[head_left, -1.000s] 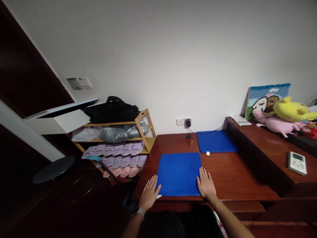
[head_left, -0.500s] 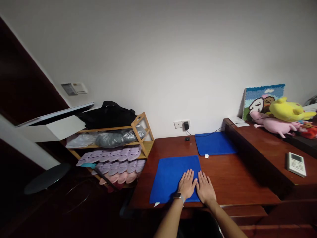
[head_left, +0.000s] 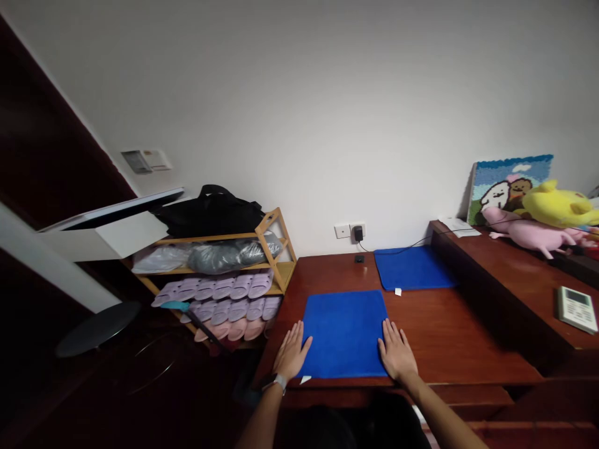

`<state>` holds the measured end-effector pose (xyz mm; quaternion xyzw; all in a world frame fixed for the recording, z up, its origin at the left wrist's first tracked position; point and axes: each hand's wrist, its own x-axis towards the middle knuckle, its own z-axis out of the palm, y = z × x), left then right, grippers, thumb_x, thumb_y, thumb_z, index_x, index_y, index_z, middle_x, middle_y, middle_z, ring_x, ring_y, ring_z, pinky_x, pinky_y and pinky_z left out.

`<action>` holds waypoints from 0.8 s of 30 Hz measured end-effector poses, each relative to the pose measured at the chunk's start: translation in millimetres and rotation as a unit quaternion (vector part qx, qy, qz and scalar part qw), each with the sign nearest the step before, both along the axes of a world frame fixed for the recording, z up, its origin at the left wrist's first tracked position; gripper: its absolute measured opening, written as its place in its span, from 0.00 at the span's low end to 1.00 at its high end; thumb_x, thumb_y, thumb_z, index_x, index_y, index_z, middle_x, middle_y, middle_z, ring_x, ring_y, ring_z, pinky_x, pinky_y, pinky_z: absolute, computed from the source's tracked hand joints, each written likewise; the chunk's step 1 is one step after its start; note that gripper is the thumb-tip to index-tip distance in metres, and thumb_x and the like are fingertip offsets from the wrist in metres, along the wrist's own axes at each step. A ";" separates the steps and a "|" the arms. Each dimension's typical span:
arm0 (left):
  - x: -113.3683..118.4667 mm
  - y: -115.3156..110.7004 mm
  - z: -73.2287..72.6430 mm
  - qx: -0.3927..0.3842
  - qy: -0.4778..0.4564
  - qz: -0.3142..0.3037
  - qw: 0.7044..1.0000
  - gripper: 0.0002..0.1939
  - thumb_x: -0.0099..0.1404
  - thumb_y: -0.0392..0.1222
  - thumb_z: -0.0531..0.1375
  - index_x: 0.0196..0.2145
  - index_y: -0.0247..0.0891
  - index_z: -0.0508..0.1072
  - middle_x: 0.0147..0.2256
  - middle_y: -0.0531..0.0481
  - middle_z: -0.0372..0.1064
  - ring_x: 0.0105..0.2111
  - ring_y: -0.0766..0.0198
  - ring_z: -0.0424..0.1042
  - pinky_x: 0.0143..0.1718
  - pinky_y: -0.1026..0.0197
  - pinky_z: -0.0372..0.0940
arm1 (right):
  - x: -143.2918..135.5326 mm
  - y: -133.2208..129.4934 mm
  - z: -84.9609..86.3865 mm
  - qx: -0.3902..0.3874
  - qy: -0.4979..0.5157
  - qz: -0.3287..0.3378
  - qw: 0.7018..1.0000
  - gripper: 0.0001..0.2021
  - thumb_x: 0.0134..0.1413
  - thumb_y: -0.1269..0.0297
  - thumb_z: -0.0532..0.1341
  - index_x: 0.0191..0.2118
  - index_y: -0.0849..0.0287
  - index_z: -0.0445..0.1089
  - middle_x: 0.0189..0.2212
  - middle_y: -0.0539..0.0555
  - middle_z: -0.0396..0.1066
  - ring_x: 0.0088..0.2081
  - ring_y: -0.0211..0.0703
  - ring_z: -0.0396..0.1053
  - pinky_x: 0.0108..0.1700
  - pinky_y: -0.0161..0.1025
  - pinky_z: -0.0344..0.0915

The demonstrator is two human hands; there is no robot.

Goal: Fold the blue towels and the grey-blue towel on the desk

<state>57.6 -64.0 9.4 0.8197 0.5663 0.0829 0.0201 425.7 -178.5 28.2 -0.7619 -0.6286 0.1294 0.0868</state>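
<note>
A blue cloth (head_left: 345,333) lies flat on the brown wooden table (head_left: 435,337), with a small white tag at its near left corner. At the cloth's left edge rests my left hand (head_left: 291,352), palm down, fingers stretched out and a watch on the wrist. My right hand (head_left: 397,350) lies flat along the right edge, fingers pointing away from me. Neither hand grips anything. Further back, a second blue cloth (head_left: 414,268) is spread near the wall.
A wooden rack (head_left: 278,274) with slippers and a black bag (head_left: 213,212) stands to the left. On a raised surface at right are plush toys (head_left: 528,234), a picture (head_left: 510,187) and a white calculator-like device (head_left: 577,310). A black plug (head_left: 358,233) with a cable sits in the wall.
My left hand has moved left from the cloth's right part to its left edge. My right hand stays at the right edge. The view has shifted slightly.
</note>
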 end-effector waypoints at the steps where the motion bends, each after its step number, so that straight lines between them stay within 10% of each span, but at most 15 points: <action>1: 1.6 -1.0 -0.8 0.002 -0.002 0.002 1.000 0.38 0.76 0.61 0.39 0.74 0.36 0.43 0.73 0.42 0.45 0.72 0.54 0.45 0.72 0.45 0.46 | 0.0 0.5 -0.1 -0.006 -0.004 0.001 1.000 0.35 0.69 0.52 0.36 0.75 0.66 0.38 0.75 0.52 0.35 0.75 0.44 0.33 0.74 0.47 0.29; 24: 4.0 1.1 5.4 -0.025 -0.017 0.024 0.999 0.38 0.76 0.61 0.41 0.74 0.36 0.47 0.72 0.42 0.47 0.72 0.53 0.47 0.71 0.44 0.49 | -1.7 44.5 5.6 -0.003 -0.005 -0.015 1.000 0.35 0.70 0.52 0.35 0.74 0.68 0.39 0.75 0.53 0.35 0.75 0.46 0.33 0.74 0.48 0.31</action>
